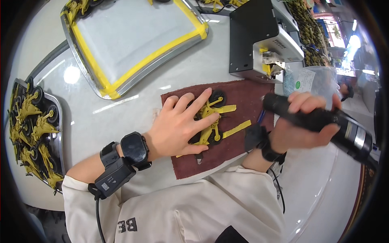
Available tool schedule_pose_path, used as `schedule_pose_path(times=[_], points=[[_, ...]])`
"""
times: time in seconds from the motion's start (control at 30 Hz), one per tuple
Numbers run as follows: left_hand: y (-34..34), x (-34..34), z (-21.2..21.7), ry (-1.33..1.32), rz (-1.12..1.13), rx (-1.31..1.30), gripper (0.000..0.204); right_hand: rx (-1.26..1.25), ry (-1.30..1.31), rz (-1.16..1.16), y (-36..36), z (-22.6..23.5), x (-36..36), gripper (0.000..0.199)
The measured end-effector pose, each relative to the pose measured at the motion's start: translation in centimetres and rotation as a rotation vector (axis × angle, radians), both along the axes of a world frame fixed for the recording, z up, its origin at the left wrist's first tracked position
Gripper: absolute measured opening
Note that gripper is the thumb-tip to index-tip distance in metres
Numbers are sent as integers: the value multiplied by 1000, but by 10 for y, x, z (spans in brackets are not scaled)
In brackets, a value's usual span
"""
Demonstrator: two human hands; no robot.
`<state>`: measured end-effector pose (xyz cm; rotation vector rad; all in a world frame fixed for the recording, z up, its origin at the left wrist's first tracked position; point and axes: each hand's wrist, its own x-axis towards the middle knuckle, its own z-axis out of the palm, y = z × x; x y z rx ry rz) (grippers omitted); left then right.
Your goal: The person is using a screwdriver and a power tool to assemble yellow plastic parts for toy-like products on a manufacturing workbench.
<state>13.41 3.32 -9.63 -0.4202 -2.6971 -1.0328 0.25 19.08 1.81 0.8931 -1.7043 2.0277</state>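
The left hand [174, 127] is spreading its fingers over a yellow-and-black model motorcycle [207, 135], which is lying on a maroon rectangular cloth [239, 91] on the glossy white counter [109, 125]. The right hand [298, 131] is gripping a black cylindrical tool [318, 116].

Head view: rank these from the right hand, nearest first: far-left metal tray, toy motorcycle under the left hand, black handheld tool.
1. Black handheld tool: gripped in the right hand.
2. Toy motorcycle: centre, under the left hand.
3. Metal tray: far left.

Left hand [172, 126] on motorcycle [206, 135], right [304, 131] gripping tool [298, 116]
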Motion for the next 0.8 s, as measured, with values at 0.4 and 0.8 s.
schedule_pose_path(times=[0.4,0.8], points=[[2,3,0,38,26,-22,66,91,-227,-184,-9,23,-66,38],[4,2,-3,44,41,5,54,-85,-25,515,-21,-23,41,81]])
